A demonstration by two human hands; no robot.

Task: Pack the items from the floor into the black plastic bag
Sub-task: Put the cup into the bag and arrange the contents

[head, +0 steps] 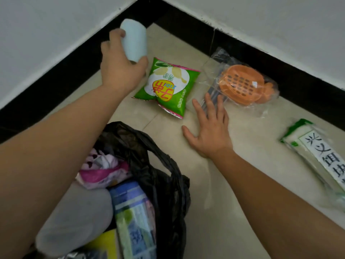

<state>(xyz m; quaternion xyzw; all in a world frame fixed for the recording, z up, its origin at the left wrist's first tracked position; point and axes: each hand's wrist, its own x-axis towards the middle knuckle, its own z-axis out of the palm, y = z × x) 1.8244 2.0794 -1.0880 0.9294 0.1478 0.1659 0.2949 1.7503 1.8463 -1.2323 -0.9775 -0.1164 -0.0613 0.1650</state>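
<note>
Head view: left hand [119,68] holds pale-blue cup [134,43] roughly upright.

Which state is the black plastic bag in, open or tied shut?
Open. The black plastic bag has a spread mouth, with a pink packet and a blue-green pack visible inside.

Color rundown: the cup [133,41] is a pale, powdery blue. The chip bag [166,86] is bright green with a white patch, red and yellow lettering, and pink edging. The strainer [242,84] is solid orange, dotted with dark holes, inside clear wrap. The long packet [315,156] is whitish with green trim and black characters on a white label. The plastic bag [164,176] is glossy black, with pink, blue and yellow stuff showing inside. Floor [224,193] is beige tile, baseboard [242,47] black, walls [261,15] white.
</note>
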